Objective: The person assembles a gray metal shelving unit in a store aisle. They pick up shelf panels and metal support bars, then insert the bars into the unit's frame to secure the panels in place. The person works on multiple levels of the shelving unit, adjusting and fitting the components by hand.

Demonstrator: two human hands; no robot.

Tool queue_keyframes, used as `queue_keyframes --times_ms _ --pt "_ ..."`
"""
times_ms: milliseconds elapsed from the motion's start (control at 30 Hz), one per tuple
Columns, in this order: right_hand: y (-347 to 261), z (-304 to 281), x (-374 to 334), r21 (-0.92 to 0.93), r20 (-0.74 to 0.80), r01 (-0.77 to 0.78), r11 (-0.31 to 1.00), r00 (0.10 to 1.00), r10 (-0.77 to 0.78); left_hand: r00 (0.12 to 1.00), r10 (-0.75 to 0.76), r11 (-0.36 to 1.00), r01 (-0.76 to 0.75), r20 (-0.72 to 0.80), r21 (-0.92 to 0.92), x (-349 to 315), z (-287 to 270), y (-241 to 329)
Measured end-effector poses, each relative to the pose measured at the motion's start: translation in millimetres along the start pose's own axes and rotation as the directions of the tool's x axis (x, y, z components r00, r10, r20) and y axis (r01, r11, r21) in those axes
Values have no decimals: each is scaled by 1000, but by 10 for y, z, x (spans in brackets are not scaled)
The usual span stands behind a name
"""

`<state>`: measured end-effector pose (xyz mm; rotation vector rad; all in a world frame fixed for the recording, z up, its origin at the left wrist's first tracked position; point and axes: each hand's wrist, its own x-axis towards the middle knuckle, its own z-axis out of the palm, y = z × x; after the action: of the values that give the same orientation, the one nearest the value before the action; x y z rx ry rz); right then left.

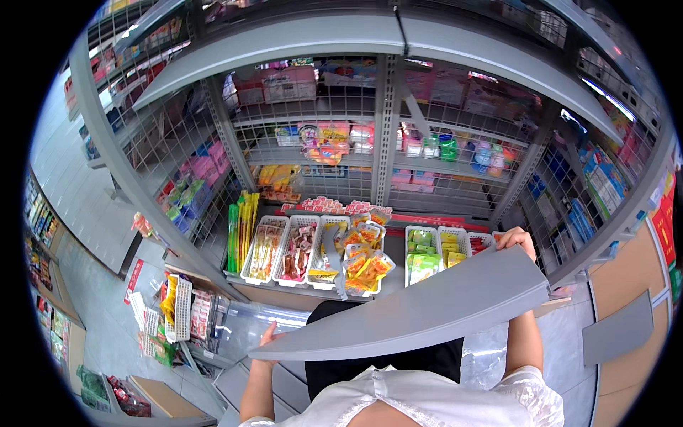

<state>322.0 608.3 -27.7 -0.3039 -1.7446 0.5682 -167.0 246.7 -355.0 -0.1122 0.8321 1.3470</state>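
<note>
A long grey metal shelf panel [420,306] lies across in front of me, held level with its right end raised a little farther from me. My left hand [267,344] grips its left end, thumb over the top and the other fingers underneath, mostly hidden. Over the far right corner curl the fingers of my right hand [518,240], closed on the edge. Beyond the panel, on the low shelf, stand white plastic baskets [290,279] of packaged sweets. A grey bracket [332,260] rests on one of them, beside orange packets [368,267].
Grey wire-mesh shelving [313,114] rises ahead, with an upper shelf [306,41] jutting toward me. More baskets [421,260] sit partly behind the panel. At the left are a white basket [179,309] and boxes on the floor. Another grey panel [617,329] lies at the right.
</note>
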Motion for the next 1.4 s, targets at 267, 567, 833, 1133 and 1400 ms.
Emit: queue_keyframes --times_ms 267,567,833,1133,1400 --pt "533 -842 -459 -531 -93 246 811 934 -345 941 280 946 -237 -190 221 -608 1242 -167" --pt "1042 -1722 -1308 -371 -390 -333 867 903 180 588 767 544 -808 255 228 -1171 2931 -45" --pt "127 -1920 -2057 474 -112 -672 569 595 796 401 815 380 -915 417 138 -1240 3375 -207" --pt "-577 -1462 -2650 432 702 -901 -28 317 638 261 757 217 -965 599 146 -1247 3636 -236" --pt "-849 -1628 -1784 859 -74 -346 377 645 760 434 713 390 -898 550 204 -799 4264 -94"
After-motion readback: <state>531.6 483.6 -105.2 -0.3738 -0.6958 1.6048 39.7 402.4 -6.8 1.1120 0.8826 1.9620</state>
